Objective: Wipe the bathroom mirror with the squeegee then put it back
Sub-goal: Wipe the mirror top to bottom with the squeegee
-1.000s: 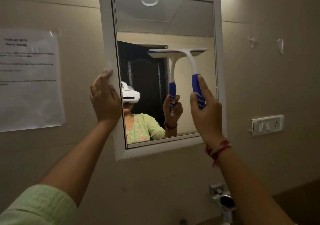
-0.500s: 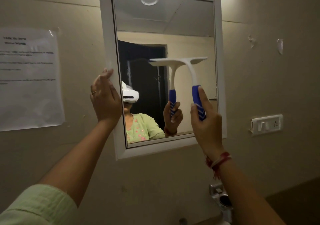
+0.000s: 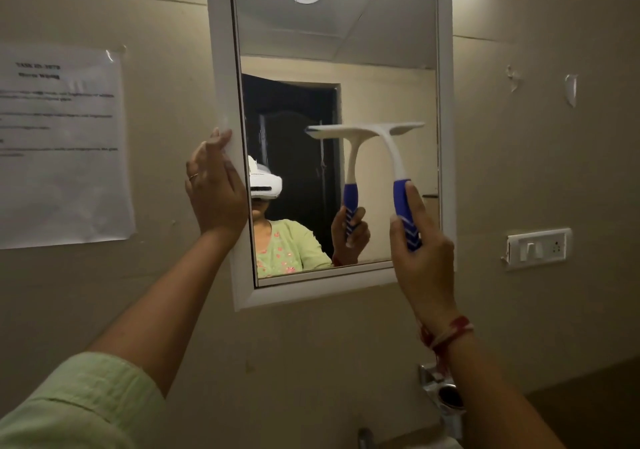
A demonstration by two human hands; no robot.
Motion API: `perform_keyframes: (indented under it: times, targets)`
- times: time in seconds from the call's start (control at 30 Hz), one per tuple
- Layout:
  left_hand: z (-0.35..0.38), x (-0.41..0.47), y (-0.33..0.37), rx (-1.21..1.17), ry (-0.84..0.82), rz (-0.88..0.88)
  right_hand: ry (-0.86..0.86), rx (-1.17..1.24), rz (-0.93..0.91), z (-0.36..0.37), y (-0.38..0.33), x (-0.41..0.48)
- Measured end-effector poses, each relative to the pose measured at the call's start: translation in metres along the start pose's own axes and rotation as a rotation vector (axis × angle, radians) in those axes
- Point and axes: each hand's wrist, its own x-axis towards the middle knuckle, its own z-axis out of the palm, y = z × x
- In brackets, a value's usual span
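A white-framed mirror (image 3: 445, 109) hangs on the beige wall. My right hand (image 3: 420, 258) grips the blue handle of a white squeegee (image 3: 393, 157), whose blade lies flat against the glass across the right half, about mid-height. The mirror doubles the squeegee as a reflection to its left. My left hand (image 3: 214, 192) rests flat on the left side of the frame, fingers pointing up.
A printed paper sheet (image 3: 59, 143) is taped to the wall at left. A white switch plate (image 3: 536, 248) sits right of the mirror. A chrome tap (image 3: 441, 393) juts out below, near my right forearm.
The squeegee and my right hand have slid down the glass, from the upper-middle to about mid-height. My left hand has stayed on the frame.
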Motion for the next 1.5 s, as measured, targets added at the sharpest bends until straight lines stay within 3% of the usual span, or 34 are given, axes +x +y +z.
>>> perform_keyframes:
  times: [0.3, 0.53, 0.77, 1.03, 1.27, 1.5]
  targets:
    - [-0.001, -0.001, 0.002, -0.012, -0.011, -0.012, -0.075, 0.028, 0.015, -0.005, 0.020, -0.090]
    - [-0.001, -0.002, 0.001, -0.015, -0.007, 0.000, -0.009, 0.024, 0.031, -0.004, 0.008, -0.041]
    - [-0.001, -0.001, 0.000, -0.014, -0.015, -0.009, -0.094, 0.049, 0.075, -0.012, 0.020, -0.109]
    - [0.000, -0.001, 0.000, -0.002, -0.004, 0.003, -0.060, 0.062, 0.115, -0.012, 0.012, -0.077]
    - [0.001, -0.001, -0.004, 0.008, -0.003, 0.021, -0.112, 0.046, 0.133, -0.017, 0.021, -0.137]
    - [0.005, 0.000, -0.009, 0.014, -0.004, 0.009, -0.077, 0.092, 0.138, -0.015, 0.001, -0.090]
